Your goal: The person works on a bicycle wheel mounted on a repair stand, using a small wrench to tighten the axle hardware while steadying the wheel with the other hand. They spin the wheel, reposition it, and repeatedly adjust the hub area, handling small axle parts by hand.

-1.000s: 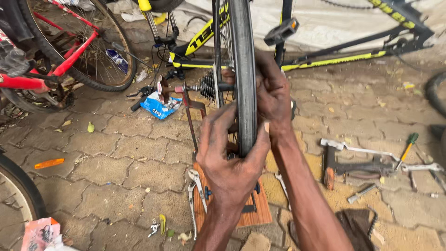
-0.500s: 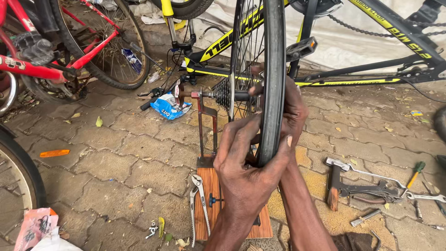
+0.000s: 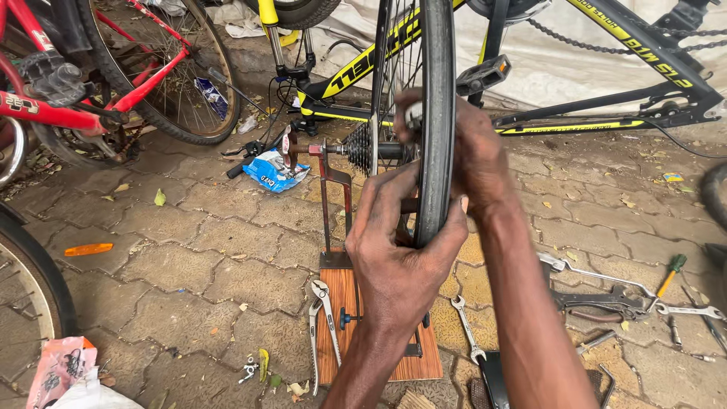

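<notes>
Left hand (image 3: 401,250), right hand (image 3: 473,155): bare, no gloves; forearms unsleeved.

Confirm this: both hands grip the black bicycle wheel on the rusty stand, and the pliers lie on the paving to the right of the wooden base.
Wrong side. In the head view the silver pliers lie left of the wooden base. Both the left hand and the right hand do grip the black bicycle wheel on the rusty stand.

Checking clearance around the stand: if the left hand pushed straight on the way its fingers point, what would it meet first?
The left hand points up and right, already touching the black rubber bicycle tyre. Straight on, it likely meets the right hand just behind; depth is unclear.
</notes>
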`<state>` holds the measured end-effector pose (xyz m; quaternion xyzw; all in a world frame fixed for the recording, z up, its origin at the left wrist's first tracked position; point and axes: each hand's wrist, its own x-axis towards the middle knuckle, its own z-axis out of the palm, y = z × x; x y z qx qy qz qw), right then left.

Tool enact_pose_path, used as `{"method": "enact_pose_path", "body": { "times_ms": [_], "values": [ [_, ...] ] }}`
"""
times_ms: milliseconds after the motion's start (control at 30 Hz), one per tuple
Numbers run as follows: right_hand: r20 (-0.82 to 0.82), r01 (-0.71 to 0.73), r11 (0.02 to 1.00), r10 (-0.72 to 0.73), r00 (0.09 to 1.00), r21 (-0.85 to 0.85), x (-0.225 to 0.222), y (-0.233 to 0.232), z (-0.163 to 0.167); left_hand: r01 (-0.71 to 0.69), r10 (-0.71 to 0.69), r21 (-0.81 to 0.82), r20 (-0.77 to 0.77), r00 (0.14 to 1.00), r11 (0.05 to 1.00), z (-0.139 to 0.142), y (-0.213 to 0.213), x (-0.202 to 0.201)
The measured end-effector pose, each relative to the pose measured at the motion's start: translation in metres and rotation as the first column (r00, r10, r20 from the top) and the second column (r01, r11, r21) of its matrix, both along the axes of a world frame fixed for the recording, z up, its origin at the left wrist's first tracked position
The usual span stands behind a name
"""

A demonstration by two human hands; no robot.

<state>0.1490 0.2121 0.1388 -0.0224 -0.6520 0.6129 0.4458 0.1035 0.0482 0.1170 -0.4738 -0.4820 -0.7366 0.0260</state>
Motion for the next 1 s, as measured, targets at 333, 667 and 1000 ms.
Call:
{"method": "enact_pose_path", "body": {
  "times_ms": [333,667,1000],
  "values": [
    [-0.081,0.236,0.945,-0.26,0.962,-0.228,-0.004,-0.026,-0.06,-0.174,0.169,-0.009,-0.185,0.968,0.985,0.005,0.009,-0.006],
    [-0.169,0.045,0.981,-0.078,0.983,-0.189,-0.008,-0.03,-0.049,-0.094,0.1,0.053,-0.139,0.985,0.994,-0.008,0.012,-0.011],
    [0.023,-0.297,0.955,0.297,0.955,-0.002,0.017,0.01,-0.039,0.004,-0.001,0.039,-0.086,0.996,0.999,-0.014,0.013,-0.014]
  ]
}}
